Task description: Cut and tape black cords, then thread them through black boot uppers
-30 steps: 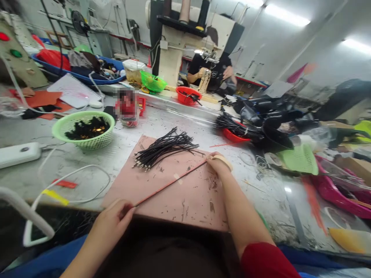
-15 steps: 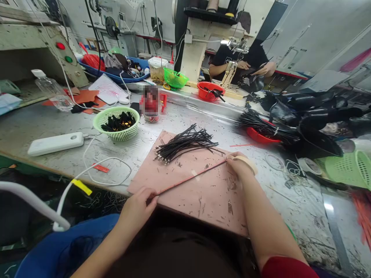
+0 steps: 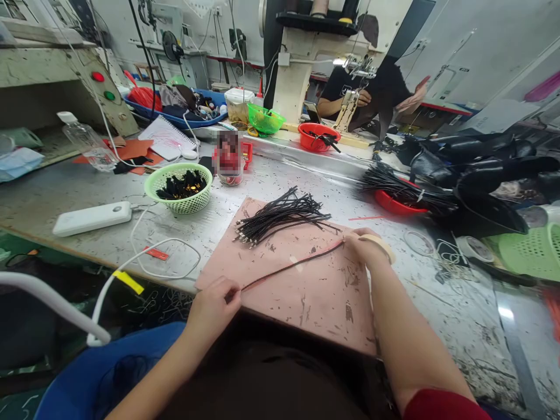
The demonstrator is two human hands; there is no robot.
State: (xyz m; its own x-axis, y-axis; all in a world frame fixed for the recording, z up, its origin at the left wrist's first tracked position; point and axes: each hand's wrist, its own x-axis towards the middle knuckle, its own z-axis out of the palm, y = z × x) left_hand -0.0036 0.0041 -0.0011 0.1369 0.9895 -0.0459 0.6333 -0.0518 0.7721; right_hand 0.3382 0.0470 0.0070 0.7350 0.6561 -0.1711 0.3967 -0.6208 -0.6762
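Note:
A thin dark strip with a reddish edge runs between my two hands, bowed slightly over a pinkish board. My left hand pinches its near end at the board's front left edge. The far end is in the closed fingers of my right hand at the board's right side. A cream roll of tape sits against that same hand; how it is held is hidden. Beyond the strip, a bundle of black cords with pale tips lies on the board. A small pale patch shows beneath the strip.
Left stand a green basket of black pieces, a white power bank with a cable, and a bottle. Right are a red bowl under black cords and tape rolls. A co-worker sits behind the sewing machine.
The strip was straight with its reddish side showing; now it sags in a slight curve and looks darker. Across the table, the co-worker's hand has lifted and opened. My view has shifted slightly.

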